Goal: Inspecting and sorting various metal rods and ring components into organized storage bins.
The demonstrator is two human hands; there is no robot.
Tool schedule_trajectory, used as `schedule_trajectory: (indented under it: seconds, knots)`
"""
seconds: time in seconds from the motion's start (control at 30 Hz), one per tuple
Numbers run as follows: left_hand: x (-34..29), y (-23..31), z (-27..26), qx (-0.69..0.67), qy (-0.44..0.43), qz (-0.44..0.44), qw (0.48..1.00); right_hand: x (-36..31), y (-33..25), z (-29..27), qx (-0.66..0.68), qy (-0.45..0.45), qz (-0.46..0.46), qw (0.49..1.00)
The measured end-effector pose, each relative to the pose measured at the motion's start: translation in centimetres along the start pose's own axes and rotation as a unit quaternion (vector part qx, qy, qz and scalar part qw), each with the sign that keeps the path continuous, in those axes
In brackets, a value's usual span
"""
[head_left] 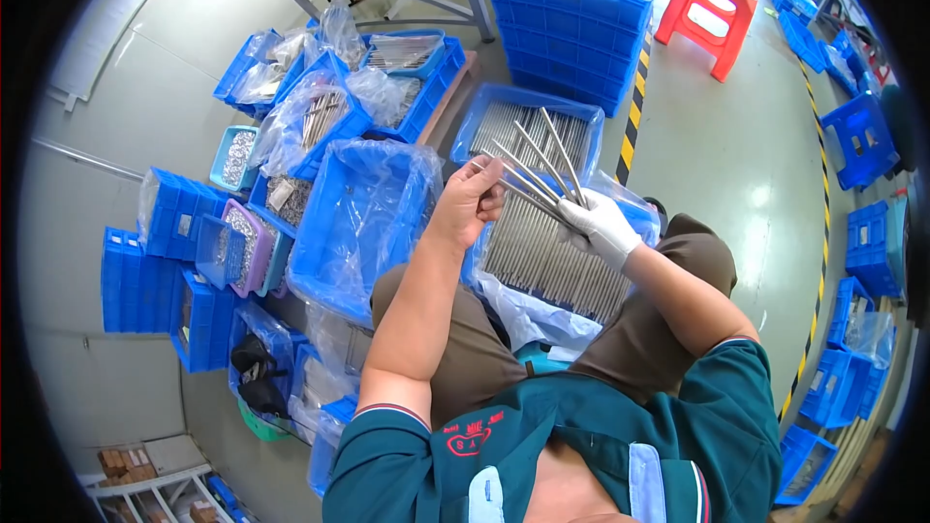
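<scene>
My right hand [603,225], in a white glove, grips a fan of several long thin metal rods [538,163] by their lower ends. My bare left hand [472,201] pinches one rod near the left side of the fan. Both hands are raised above a blue crate [638,217] lined with clear plastic and packed with rows of the same rods, resting between my knees. An empty plastic-lined blue crate [360,223] sits just to the left of my left forearm.
Another rod-filled blue crate [523,126] lies ahead, behind it a tall stack of blue crates [570,29]. Many small blue bins and bags of metal parts [291,126] crowd the left. A red stool [705,15] stands far right, with more blue crates [857,140] along a yellow-black floor stripe.
</scene>
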State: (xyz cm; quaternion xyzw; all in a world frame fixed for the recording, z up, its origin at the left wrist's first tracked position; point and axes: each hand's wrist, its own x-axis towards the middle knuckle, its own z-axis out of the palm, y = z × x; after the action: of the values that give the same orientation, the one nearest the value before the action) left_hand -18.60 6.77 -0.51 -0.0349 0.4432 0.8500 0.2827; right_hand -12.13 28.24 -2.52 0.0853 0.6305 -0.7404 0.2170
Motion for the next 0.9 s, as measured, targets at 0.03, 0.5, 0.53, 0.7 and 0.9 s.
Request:
schedule_trajectory:
  seconds: [0.03, 0.5, 0.53, 0.7, 0.9]
  knots:
    - [0.0, 0.0, 0.0, 0.027, -0.005, 0.006, 1.0, 0.0, -0.1, 0.1, -0.005, -0.011, -0.005, 1.0]
    - [-1.6, 2.9, 0.7, 0.255, 0.159, 0.348, 0.888, 2.2, -0.3, -2.5, -0.039, 0.145, -0.032, 0.988]
    - [-1.6, 2.6, 0.9, 0.299, 0.19, 0.377, 0.856, 2.3, -0.4, -2.5, -0.024, 0.135, -0.039, 0.99]
    - [-1.1, -0.2, 3.1, 0.55, 0.108, 0.587, 0.584, 1.4, 0.4, -1.1, 0.3, -0.147, 0.012, 0.943]
    - [-0.2, -4.4, 6.0, 0.618, -0.01, 0.635, 0.463, 2.2, 1.2, 0.1, 0.454, -0.165, 0.072, 0.873]
